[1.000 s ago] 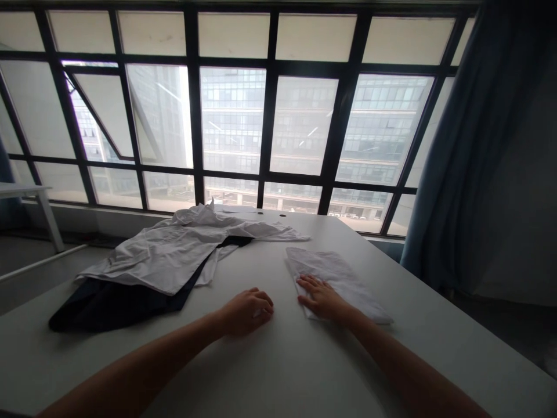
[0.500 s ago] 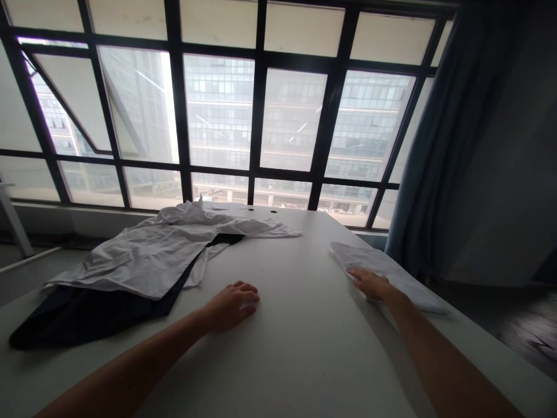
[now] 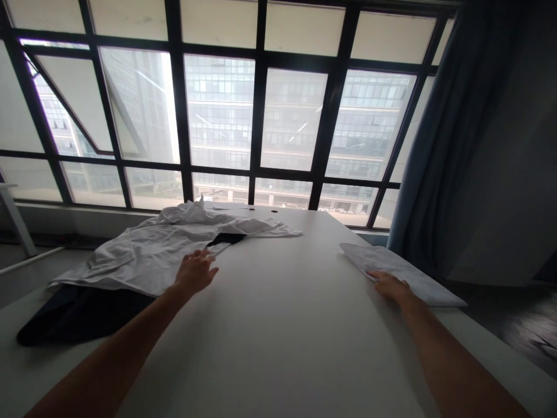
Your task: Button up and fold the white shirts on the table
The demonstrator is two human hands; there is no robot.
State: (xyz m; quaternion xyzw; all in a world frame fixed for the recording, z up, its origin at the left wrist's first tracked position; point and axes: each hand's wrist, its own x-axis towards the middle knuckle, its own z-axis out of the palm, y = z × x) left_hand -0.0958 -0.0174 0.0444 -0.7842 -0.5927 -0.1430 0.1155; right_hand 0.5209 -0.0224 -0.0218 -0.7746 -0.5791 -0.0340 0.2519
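A crumpled white shirt (image 3: 148, 258) lies on the left of the white table (image 3: 278, 325), on top of a dark navy garment (image 3: 82, 316). My left hand (image 3: 195, 271) reaches forward with its fingers spread, at the shirt's right edge and holding nothing. A folded white cloth (image 3: 395, 270) lies along the table's right edge. My right hand (image 3: 389, 286) rests flat on its near part, with the fingers apart. The cloth's exact kind is hard to tell.
The table's right edge runs close beside the folded cloth, with a dark floor beyond it. A blue curtain (image 3: 418, 145) hangs at the right. A large dark-framed window (image 3: 256, 116) stands behind the far table edge, and a small white table (image 3: 11, 200) stands at far left.
My left hand has moved forward and left to the shirt's edge. The folded cloth has slid right towards the table edge under my right hand. The view has tilted up and shifted.
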